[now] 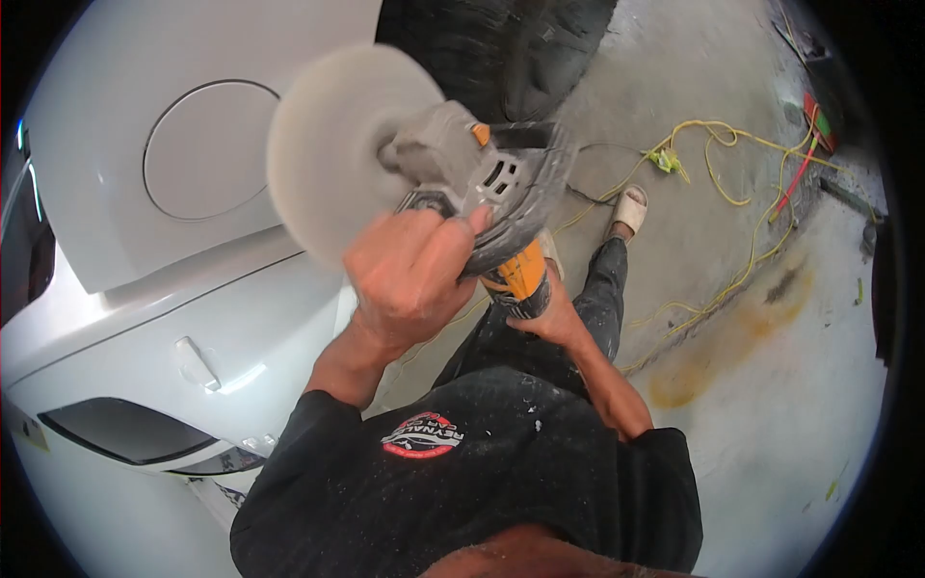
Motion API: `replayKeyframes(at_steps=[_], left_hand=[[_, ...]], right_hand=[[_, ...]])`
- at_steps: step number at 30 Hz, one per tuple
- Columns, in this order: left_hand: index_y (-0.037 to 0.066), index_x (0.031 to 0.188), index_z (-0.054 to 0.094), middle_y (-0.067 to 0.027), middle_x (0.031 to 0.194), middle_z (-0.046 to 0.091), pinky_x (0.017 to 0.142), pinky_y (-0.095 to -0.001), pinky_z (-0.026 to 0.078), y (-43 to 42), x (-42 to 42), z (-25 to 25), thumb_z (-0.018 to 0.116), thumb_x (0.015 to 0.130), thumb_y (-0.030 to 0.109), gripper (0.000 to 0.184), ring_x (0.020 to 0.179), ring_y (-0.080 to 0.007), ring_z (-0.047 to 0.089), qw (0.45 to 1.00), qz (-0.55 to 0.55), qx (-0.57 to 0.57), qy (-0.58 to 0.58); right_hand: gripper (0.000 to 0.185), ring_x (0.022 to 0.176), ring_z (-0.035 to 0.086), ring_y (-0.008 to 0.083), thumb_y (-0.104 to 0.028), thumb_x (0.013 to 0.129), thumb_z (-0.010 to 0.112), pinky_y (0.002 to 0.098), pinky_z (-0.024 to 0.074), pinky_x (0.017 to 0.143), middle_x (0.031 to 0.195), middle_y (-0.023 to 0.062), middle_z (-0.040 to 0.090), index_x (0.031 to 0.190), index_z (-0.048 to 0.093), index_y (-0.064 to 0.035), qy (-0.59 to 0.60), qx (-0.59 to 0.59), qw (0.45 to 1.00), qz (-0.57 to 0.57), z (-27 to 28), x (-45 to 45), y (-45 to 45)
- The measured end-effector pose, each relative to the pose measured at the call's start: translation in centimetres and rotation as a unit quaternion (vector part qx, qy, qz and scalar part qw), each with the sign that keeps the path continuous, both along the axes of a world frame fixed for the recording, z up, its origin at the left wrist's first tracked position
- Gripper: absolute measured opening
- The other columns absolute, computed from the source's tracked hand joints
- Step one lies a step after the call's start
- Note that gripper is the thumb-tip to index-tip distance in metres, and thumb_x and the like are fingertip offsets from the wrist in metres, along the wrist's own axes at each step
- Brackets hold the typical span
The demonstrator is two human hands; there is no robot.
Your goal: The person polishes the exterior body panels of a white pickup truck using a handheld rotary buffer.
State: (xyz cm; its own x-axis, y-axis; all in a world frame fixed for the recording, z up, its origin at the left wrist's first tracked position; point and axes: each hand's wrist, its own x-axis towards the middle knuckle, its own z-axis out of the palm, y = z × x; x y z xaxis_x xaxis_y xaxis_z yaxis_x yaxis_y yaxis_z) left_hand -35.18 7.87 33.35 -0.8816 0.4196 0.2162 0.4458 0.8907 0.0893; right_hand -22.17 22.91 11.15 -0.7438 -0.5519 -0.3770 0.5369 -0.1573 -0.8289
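A grey and orange power polisher (520, 272) is held up in front of me in the head view, with a round white pad (337, 135) blurred by spinning. My left hand (409, 275) is wrapped round the polisher's front grip, just behind the pad. Lower down, my right hand (557, 313) grips the orange and black body; part of its fingers is hidden. Behind the pad is a pale car panel (106, 106) with a round fuel flap (207, 149). Whether the pad touches the panel I cannot tell.
A car door handle (197, 364) and side window (125, 431) lie to the left. A black tyre (540, 67) stands at the top. Yellow cord (737, 279) loops over the concrete floor, with a green and red object (817, 120) at the far right. My sandalled foot (631, 210) is beyond the polisher.
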Motion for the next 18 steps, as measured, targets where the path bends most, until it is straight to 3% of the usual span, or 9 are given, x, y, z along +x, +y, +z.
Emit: replayKeyframes(at_steps=[4, 7, 14, 18], left_hand=[[0.007, 0.084, 0.068, -0.0004, 0.062, 0.044, 0.047, -0.0331, 0.031, 1.1, -2.8, 1.7, 0.077, 0.063, 0.005, 0.023, 0.051, -0.0173, 0.048, 0.998, -0.027, 0.026, 0.042], [0.007, 0.087, 0.070, 0.0004, 0.063, 0.045, 0.048, -0.0321, 0.032, 0.8, -4.1, 0.9, 0.074, 0.062, 0.008, 0.026, 0.052, -0.0166, 0.049, 0.993, -0.048, 0.049, 0.093], [0.005, 0.089, 0.070, -0.0003, 0.063, 0.046, 0.048, -0.0317, 0.030, -1.5, 0.4, 3.1, 0.075, 0.066, 0.011, 0.025, 0.051, -0.0163, 0.047, 0.998, -0.036, 0.022, 0.036], [0.004, 0.075, 0.064, -0.0005, 0.058, 0.041, 0.046, -0.0322, 0.028, -3.2, 5.0, 4.9, 0.081, 0.072, 0.007, 0.017, 0.047, -0.0174, 0.040, 0.999, 0.029, 0.031, 0.028]], right_hand=[[0.090, 0.117, 0.060, 0.0199, -0.007, 0.060, 0.088, 0.0342, 0.0437, 0.104, 0.125, 0.0098, 0.064, 0.140, 0.047, -0.0007, -0.004, -0.003, 1.000, -0.006, 0.7, -3.8, 0.8], [0.081, 0.113, 0.062, 0.0207, -0.005, 0.059, 0.089, 0.0351, 0.0466, 0.101, 0.122, 0.0076, 0.065, 0.131, 0.052, -0.0019, -0.006, -0.007, 1.000, -0.019, -0.4, -5.0, 0.6], [0.084, 0.115, 0.061, 0.0219, -0.009, 0.061, 0.089, 0.0363, 0.0455, 0.102, 0.123, 0.0110, 0.064, 0.134, 0.048, -0.0014, 0.025, 0.025, 0.999, 0.024, 0.6, -2.1, 0.2], [0.085, 0.119, 0.060, 0.0239, -0.009, 0.062, 0.089, 0.0371, 0.0447, 0.105, 0.126, 0.0121, 0.063, 0.136, 0.047, -0.0014, 0.030, 0.040, 0.998, 0.041, 3.5, 0.6, -0.2]])
